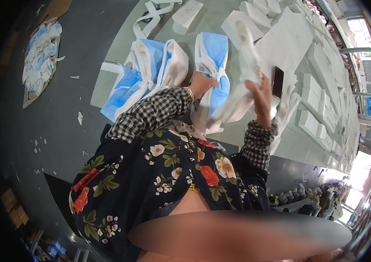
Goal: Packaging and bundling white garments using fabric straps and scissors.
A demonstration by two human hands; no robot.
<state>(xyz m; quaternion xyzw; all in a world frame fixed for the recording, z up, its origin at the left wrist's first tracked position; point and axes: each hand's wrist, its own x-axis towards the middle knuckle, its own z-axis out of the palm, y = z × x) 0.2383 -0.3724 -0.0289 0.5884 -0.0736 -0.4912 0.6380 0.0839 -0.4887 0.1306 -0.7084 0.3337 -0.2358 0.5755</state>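
Note:
My left hand (201,85) grips a folded bundle of blue and white fabric (214,46) beside its knot. A white strip is tied around the bundle's middle, and a label with a printed code shows on its left part. In my right hand (260,95) is a long white fabric bundle (247,49), blurred and raised above the table, narrow at the middle. More blue and white tied bundles (149,62) lie to the left of my left hand, partly hidden by my checked sleeve.
A dark phone (277,82) lies on the pale green table (106,88) to the right. White stacks (316,101) cover the far right, and a white strap (152,21) lies at the back. A heap of fabric scraps (43,57) sits on the floor at left.

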